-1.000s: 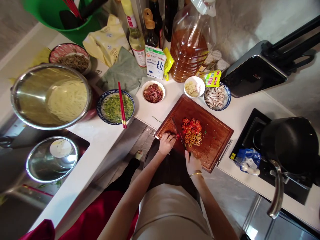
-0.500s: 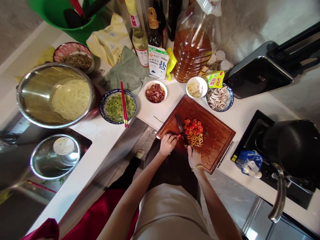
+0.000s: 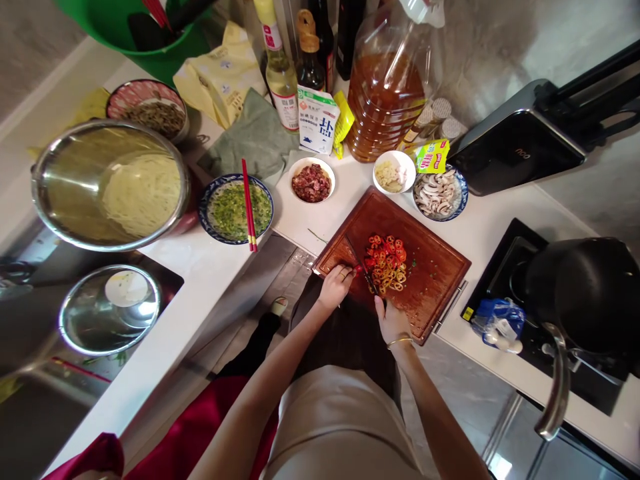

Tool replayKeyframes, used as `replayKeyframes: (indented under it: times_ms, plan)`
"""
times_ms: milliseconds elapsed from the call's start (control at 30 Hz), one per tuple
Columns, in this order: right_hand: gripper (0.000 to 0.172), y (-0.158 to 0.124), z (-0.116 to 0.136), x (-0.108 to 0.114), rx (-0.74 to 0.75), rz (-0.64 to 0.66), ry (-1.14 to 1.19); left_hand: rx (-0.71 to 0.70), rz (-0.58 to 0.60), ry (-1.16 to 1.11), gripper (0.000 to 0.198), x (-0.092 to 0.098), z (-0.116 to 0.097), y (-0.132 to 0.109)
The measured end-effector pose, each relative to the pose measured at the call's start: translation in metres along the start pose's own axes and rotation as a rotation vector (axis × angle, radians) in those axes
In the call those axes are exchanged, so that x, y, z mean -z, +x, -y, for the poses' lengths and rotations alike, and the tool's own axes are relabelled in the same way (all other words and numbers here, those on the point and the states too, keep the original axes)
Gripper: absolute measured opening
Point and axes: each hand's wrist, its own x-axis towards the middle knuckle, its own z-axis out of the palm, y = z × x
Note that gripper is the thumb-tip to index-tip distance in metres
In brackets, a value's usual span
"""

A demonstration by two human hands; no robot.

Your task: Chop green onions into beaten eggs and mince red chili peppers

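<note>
Lower centre of frame: both hands work on a reddish-brown rectangular wooden cutting board (image 3: 435, 280) set at an angle on the white counter (image 3: 210, 267). The left hand (image 3: 336, 283) has its fingers curled and closed down on a short red chilli stub (image 3: 357, 269) near the board's left edge. Little of the stub shows past the fingertips. The right hand (image 3: 393, 320) is wrapped shut around the handle of a dark-bladed kitchen knife (image 3: 363, 268). The blade runs up and left across the board, just beside the stub. A loose pile of red and orange chilli rings (image 3: 386, 263) lies right of the blade at mid-board. Above the board stand 3 dishes: a blue-rimmed bowl of sliced mushrooms (image 3: 438, 193), a small white bowl of pale chopped garlic (image 3: 394, 172) and a white bowl of chopped red meat (image 3: 312, 181). Further left, 2 red chopsticks (image 3: 249, 203) rest across a blue-rimmed bowl of chopped greens (image 3: 235, 210). Judgement: the stub is short, so the left fingertips are best tucked back behind the knuckles. The blade flat should ride against those knuckles, with small, even cuts. Rings near the edge could roll off, so sweep them towards mid-board. The stem end may be too small to hold safely, so it is better discarded than sliced.
</note>
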Motion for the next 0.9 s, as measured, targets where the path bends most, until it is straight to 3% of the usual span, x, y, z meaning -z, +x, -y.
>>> replayKeyframes:
  times_ms: [167, 333, 633, 767, 900]
  plan:
    - [0.051, 0.019, 0.004, -0.006, -0.002, -0.041, 0.073, 0.010, 0.015, 0.008, 0.022, -0.001, -0.001, 0.000]
    - [0.061, 0.022, -0.005, -0.010, 0.023, -0.124, 0.215, 0.009, -0.008, 0.032, 0.023, -0.003, -0.002, 0.006]
    - [0.052, 0.003, -0.006, 0.004, 0.022, -0.067, 0.030, -0.010, 0.016, 0.022, 0.018, -0.004, 0.003, 0.010]
    - [0.052, 0.015, 0.003, -0.001, -0.019, -0.011, 0.019, 0.006, 0.030, -0.019, 0.021, -0.007, 0.002, 0.008]
    - [0.054, 0.029, 0.004, -0.008, -0.008, -0.055, 0.105, 0.016, 0.023, -0.029, 0.023, -0.004, 0.000, 0.009]
